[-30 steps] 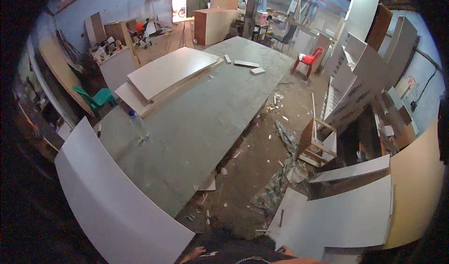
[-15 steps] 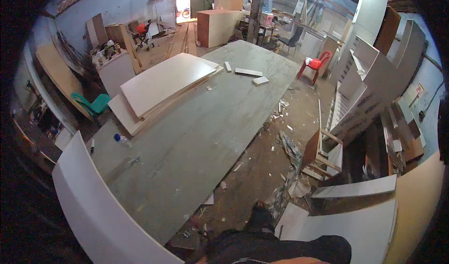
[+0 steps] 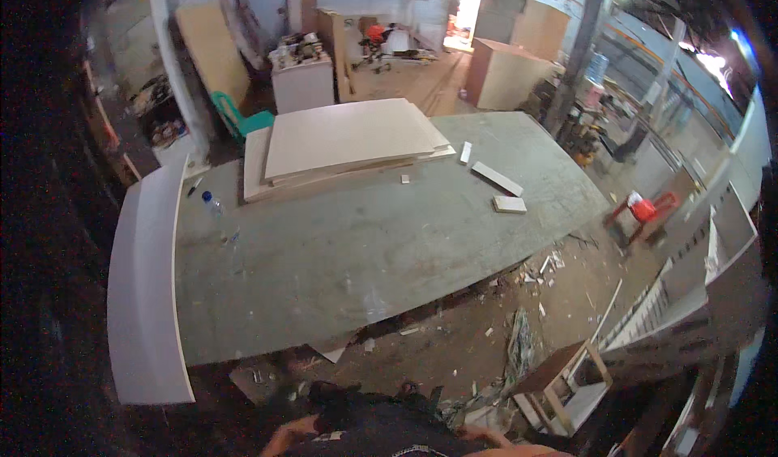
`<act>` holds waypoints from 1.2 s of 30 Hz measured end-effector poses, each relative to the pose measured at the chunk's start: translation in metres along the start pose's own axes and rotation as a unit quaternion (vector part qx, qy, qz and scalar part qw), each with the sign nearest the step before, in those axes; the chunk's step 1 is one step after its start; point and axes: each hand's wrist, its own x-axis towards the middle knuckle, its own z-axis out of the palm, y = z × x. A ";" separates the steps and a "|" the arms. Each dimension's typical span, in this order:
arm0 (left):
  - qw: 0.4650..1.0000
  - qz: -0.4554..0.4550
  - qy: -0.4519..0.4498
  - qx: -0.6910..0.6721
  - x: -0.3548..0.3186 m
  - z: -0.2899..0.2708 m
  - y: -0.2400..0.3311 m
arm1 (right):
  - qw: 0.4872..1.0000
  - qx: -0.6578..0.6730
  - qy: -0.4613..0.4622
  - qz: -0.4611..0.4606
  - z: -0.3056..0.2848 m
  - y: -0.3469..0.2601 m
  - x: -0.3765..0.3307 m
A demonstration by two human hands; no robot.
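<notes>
At the lower edge, part of my left hand or wrist [image 3: 290,433] shows beside my dark clothing; its fingers are hidden. Some of my right arm [image 3: 494,441] appears on the other side, with no fingers to be made out. Neither is seen holding anything. In front of me stands a large grey-green worktable [image 3: 324,271]. A long white panel [image 3: 150,287] lies across its left end, nearest my left side. Flat white boards [image 3: 348,141] are stacked along the far side. Several short white strips, among them one long piece [image 3: 497,179], rest toward the right end.
A clear bottle with a blue cap [image 3: 212,202] lies near the panel. Beyond the table are a green chair [image 3: 243,121] and a white cabinet [image 3: 304,88]. To the right are a red chair [image 3: 648,210], floor scraps, a wooden frame [image 3: 563,392] and a post [image 3: 579,52].
My view has swung to the left, so the table now runs more across the picture. The white panels at my lower right have left view, and my arms show at the lower edge.
</notes>
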 end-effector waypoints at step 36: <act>0.883 0.045 0.231 -0.407 -0.037 -0.017 0.041 | 0.908 -0.104 -0.210 -0.348 -0.027 -0.316 0.171</act>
